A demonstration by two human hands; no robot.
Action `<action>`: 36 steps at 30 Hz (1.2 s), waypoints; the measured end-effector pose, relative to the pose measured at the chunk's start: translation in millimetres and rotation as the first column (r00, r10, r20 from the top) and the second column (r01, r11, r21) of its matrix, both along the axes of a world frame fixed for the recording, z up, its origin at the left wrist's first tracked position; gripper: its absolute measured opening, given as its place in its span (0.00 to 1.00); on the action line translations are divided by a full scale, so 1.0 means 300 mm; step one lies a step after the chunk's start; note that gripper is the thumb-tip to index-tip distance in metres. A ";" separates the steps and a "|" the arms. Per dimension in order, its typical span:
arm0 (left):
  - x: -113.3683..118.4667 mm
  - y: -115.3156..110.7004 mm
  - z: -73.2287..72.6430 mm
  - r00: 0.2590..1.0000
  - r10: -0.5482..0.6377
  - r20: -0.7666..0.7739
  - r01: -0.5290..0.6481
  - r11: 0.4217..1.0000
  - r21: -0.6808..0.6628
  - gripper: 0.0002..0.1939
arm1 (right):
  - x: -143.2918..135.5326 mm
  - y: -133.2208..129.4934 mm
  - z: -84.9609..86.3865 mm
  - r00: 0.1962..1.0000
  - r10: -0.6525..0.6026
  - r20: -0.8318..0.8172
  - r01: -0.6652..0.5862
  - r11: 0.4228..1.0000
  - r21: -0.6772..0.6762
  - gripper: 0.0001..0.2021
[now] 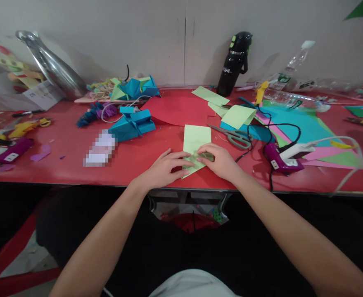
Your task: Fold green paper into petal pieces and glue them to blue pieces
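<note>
A light green sheet of paper (196,134) lies upright in front of me near the table's front edge, its lower part creased or folded. My left hand (165,168) rests at the paper's lower left, its fingers stretched out and apart with the tips on the sheet. From the right, my right hand (220,161) reaches over the paper with bent fingers, thumb and forefinger closed on its lower right part. Grey-handled scissors (238,138) lie just beyond my right hand. Folded blue paper (133,123) stands to the left, past a blurred-out white object (100,148).
A red paper sheet (178,108) lies behind, with more light green pieces (238,116) beside it. A purple power strip (282,161) with cables sits right; another (9,152) is left. A black bottle (234,64), clear plastic bottles (293,101) and a metal flask (53,66) stand or lie along the wall.
</note>
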State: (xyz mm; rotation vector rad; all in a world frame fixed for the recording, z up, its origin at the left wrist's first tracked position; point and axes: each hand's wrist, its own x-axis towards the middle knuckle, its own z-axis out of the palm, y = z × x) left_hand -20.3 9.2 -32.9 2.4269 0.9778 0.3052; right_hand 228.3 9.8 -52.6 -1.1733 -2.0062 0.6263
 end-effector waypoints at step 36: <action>0.003 -0.003 0.006 1.000 -0.004 -0.004 0.004 1.000 -0.009 0.20 | -0.004 -0.005 0.009 1.000 0.002 -0.014 -0.002 1.000 -0.007 0.04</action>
